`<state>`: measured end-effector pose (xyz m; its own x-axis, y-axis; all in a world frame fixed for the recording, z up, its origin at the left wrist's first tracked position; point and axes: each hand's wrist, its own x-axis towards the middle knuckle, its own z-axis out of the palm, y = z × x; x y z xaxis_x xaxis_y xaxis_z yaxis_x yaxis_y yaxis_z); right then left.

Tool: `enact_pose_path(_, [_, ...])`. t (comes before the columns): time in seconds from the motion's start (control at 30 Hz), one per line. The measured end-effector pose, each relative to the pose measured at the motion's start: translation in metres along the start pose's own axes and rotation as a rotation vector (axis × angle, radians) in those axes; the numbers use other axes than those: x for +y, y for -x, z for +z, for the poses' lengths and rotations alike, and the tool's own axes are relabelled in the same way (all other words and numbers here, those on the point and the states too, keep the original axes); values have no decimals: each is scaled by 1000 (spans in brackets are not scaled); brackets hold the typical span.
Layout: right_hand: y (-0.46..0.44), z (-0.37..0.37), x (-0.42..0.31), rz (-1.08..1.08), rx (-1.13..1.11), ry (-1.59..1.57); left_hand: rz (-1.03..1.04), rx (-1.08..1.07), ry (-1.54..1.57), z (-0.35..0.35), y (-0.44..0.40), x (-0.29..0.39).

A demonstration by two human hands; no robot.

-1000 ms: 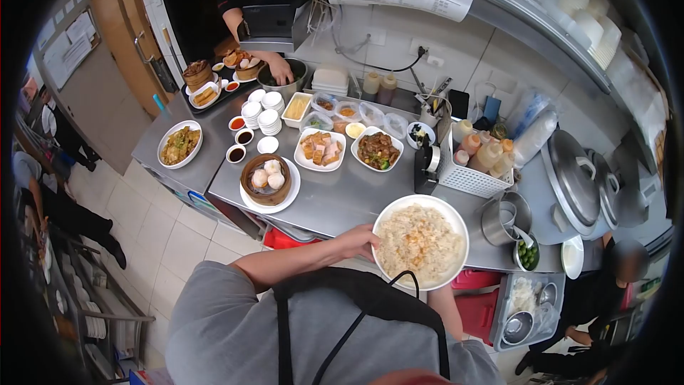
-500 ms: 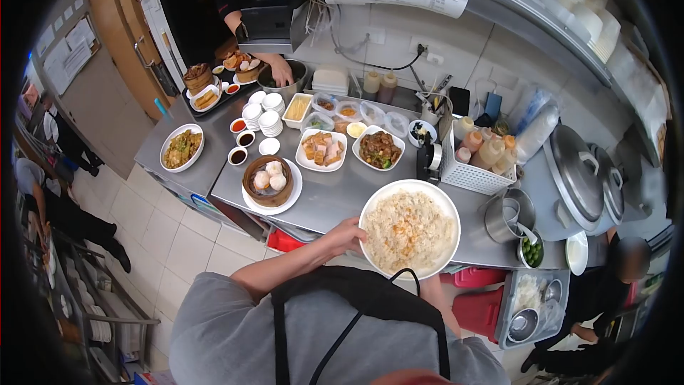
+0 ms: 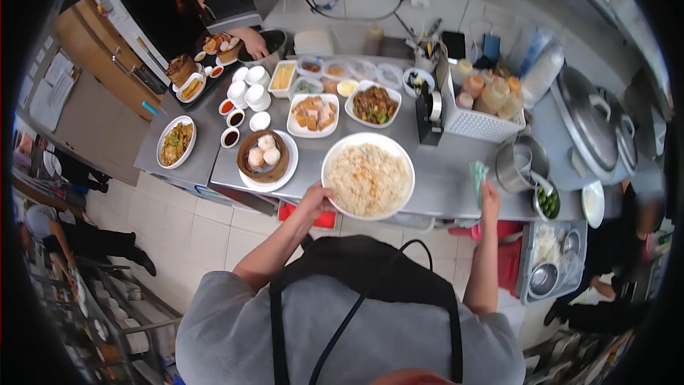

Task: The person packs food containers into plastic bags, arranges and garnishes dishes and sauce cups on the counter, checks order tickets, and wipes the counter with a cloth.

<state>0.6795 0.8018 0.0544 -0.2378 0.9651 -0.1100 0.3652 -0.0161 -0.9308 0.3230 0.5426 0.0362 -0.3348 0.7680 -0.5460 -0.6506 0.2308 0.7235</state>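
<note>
My left hand [image 3: 315, 199] grips the left rim of a white bowl of fried rice [image 3: 367, 177], which sits at the front edge of the steel counter [image 3: 442, 189]. Over to the right, my right hand [image 3: 490, 198] is closed on a green cloth [image 3: 478, 177], slightly blurred. Left of the rice, a bamboo steamer of dumplings [image 3: 262, 158] rests on a white plate [image 3: 288, 171]. Behind the bowl are a dish of sliced meat [image 3: 313, 114] and a dish of brown meat with greens [image 3: 375, 105].
A white basket of sauce bottles [image 3: 477, 127] stands at the back, near a metal pot [image 3: 524, 164] and a bowl of green limes [image 3: 547, 203]. Small sauce cups [image 3: 235, 117] sit at left. Another person's hand [image 3: 253, 43] reaches into a container. More people stand at both sides.
The rice bowl has moved left and away from my body, still held by my left hand. My right hand has left the bowl, swung right and now holds a green cloth.
</note>
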Motion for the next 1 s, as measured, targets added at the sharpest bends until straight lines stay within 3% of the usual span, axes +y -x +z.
enact_pose_path(0.07, [-23,4,18,-419,221,489,6,51,-34,3,3,5])
enact_pose_path(0.13, [-35,11,34,-232,99,747,-16,74,-51,-4,-8,2])
enact_pose_path(0.27, [-21,37,31,-251,99,916,33,102,-39,-6,-15,3])
enact_pose_path(0.33, [5,45,8,-411,382,1060,23,108,-25,-7,-20,6])
enact_pose_path(0.37, [16,46,3,-377,387,1063,23,116,2,-7,-21,5])
enact_pose_path(0.43, [42,50,2,-605,405,667,-36,59,-77,-7,-15,5])
enact_pose_path(0.57, [108,103,56,-160,65,26,16,-40,18,-11,10,-2])
enact_pose_path(0.63, [141,129,81,72,-108,-83,-6,9,-56,-19,31,1])
enact_pose_path(0.67, [150,135,91,96,-66,-97,-31,-22,-223,-28,40,0])
enact_pose_path(0.73, [149,139,110,399,-177,-91,-74,-15,-393,-66,50,-16])
enact_pose_path(0.8, [130,143,157,490,38,-315,-129,182,-680,-85,74,-24])
enact_pose_path(0.87, [104,152,198,494,295,-503,-159,223,-773,-153,75,-51])
enact_pose_path(0.9, [101,145,195,495,295,-569,-205,312,-768,-189,77,-66])
enact_pose_path(0.97, [96,132,184,494,321,-650,105,-81,-1390,-275,75,-85])
enact_pose_path(1.0, [94,130,180,514,354,-769,81,-46,-773,-359,67,-129])
